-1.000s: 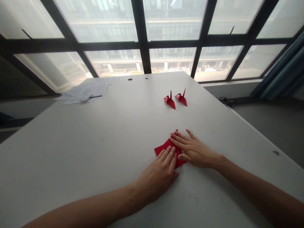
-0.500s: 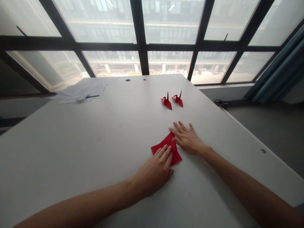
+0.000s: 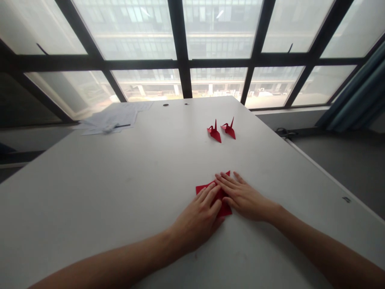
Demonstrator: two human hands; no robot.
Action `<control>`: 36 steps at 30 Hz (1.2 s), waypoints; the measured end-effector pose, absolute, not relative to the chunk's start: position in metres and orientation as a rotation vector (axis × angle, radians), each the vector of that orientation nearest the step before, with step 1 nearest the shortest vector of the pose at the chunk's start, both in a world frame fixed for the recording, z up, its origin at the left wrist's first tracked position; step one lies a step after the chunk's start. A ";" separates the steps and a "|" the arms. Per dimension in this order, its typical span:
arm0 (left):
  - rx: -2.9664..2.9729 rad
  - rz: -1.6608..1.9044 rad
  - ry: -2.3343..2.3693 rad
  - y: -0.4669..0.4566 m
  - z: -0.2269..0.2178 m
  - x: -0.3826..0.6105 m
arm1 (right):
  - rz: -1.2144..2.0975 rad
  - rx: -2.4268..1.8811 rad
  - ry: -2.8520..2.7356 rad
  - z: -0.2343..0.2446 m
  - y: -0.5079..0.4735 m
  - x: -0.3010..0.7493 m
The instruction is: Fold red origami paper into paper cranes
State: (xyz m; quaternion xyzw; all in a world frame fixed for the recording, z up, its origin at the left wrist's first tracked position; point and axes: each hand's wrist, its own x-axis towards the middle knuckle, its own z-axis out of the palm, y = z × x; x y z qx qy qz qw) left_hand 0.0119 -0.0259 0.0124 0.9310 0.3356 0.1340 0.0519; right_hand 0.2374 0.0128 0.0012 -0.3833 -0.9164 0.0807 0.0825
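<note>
A folded piece of red paper (image 3: 225, 208) lies flat on the white table (image 3: 144, 192), largely covered by my hands. My left hand (image 3: 200, 214) rests on its near left part, fingers stretched out over the paper. From the right, my right hand (image 3: 240, 194) lies flat across its upper right part, with the fingertips close to those of the left. One pointed corner of the paper shows beyond the right fingers and another at the left. Farther back stand two folded red paper cranes, the left crane (image 3: 214, 134) and the right crane (image 3: 229, 130), side by side.
Loose white sheets (image 3: 111, 116) lie at the far left of the table, with a dark pen (image 3: 122, 126) on them. Windows (image 3: 144, 84) stand behind the far edge. A blue curtain (image 3: 355, 96) hangs at the right, beyond the table's right edge.
My right hand has moved from the paper's far right corner down and inward onto the paper, nearer my left hand. The left hand still presses the paper; the view has shifted slightly.
</note>
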 end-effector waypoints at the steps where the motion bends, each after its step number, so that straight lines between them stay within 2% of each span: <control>1: 2.830 0.403 1.059 -0.027 0.012 0.012 | 0.274 -1.124 -2.759 0.001 0.010 0.236; 14: 2.935 0.093 1.079 -0.032 0.005 0.003 | 0.230 -1.214 -2.716 0.001 0.013 0.243; 24: 2.894 0.029 1.083 -0.030 0.009 0.004 | -0.017 -1.693 -2.435 -0.003 0.032 0.261; 27: 2.903 0.050 1.079 -0.031 0.009 0.004 | -0.013 -1.531 -2.500 0.003 0.024 0.250; 31: 2.920 0.126 1.062 -0.032 0.005 0.003 | 0.167 -1.156 -2.777 0.004 0.012 0.238; 36: 2.924 0.110 1.060 -0.032 0.005 0.003 | 0.111 -1.416 -2.665 -0.002 0.022 0.248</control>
